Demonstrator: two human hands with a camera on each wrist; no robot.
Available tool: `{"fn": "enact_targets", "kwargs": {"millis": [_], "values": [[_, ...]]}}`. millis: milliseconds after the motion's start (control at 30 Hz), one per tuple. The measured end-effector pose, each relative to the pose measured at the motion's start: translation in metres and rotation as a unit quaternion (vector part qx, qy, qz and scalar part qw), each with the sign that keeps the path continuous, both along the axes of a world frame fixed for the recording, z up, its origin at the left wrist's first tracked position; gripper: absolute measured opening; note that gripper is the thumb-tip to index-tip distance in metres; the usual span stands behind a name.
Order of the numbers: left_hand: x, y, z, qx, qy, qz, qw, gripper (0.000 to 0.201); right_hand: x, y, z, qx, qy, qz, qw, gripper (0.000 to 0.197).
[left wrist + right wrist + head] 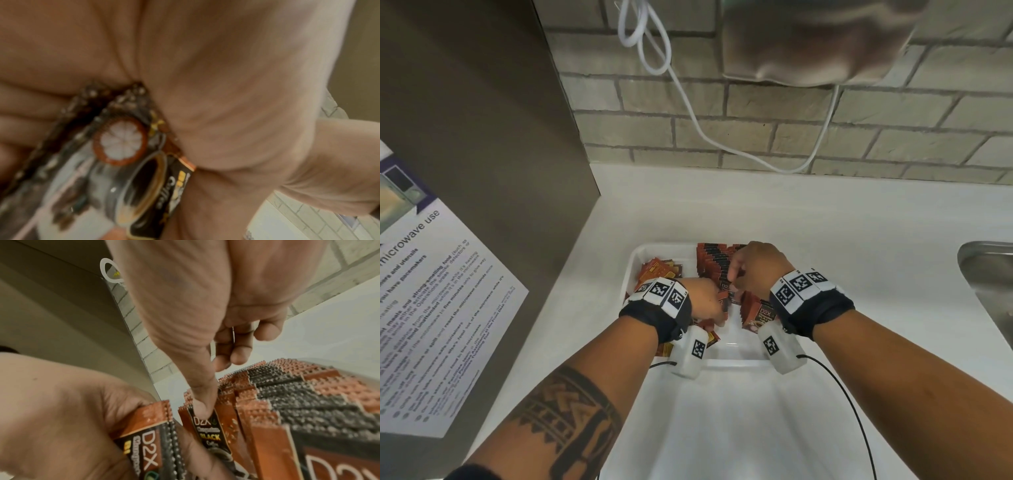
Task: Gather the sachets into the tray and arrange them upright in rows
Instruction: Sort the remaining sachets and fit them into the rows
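We are working inside the white tray, which sits on the pale counter below the brick wall. Along its right side a row of upright sachets already stands packed edge to edge, their crimped tops level, so each new one has a neighbour to lean on. On the left side of the tray the loose sachets lie flat in a heap, waiting their turn.

Our left hand curls its fingers round a small bundle of sachets, held face-out and aligned so they can be fed across one at a time. Our right hand has its thumb pressed onto the top of the front sachet at the near end of the row; the other fingers bend in behind it, so it reads as a pinch, though the wrist view hides the back face and we cannot be certain. We judge this grip steadies the row's end while the next sachet is set against it.

A white cable hangs on the wall, a steel sink lies at the right, and a microwave notice is on the left panel.
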State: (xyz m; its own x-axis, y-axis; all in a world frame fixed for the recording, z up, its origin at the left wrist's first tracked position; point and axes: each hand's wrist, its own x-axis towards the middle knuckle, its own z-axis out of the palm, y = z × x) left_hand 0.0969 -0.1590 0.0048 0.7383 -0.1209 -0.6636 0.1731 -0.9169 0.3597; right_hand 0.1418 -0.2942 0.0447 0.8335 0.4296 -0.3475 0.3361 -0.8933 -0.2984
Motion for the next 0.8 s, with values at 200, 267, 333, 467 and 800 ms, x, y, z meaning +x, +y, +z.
{"fn": "enact_targets", "kwargs": {"millis": [200, 267, 333, 467, 800], "values": [[-0.004, 0.01, 0.012, -0.038, 0.017, 0.018, 0.999, 0.034, 0.001, -0.004, 0.005, 0.039, -0.009, -0.009, 0.999, 0.015], [-0.008, 0.021, 0.014, -0.103, 0.03, 0.051, 0.993, 0.049, -0.002, -0.009, 0.009, 0.092, -0.027, -0.015, 0.995, 0.007], [-0.013, 0.032, 0.013, -0.2, 0.022, 0.099, 0.975, 0.054, -0.006, -0.013, 0.014, 0.151, -0.019, -0.024, 0.988, 0.009], [-0.023, 0.041, 0.016, -0.41, 0.005, 0.226, 0.883, 0.032, -0.015, -0.015, 0.019, 0.231, 0.05, -0.027, 0.971, 0.019], [-0.029, 0.039, 0.017, -0.495, -0.036, 0.233, 0.836, 0.034, -0.014, -0.016, 0.033, 0.304, 0.032, -0.071, 0.949, 0.012]]}}
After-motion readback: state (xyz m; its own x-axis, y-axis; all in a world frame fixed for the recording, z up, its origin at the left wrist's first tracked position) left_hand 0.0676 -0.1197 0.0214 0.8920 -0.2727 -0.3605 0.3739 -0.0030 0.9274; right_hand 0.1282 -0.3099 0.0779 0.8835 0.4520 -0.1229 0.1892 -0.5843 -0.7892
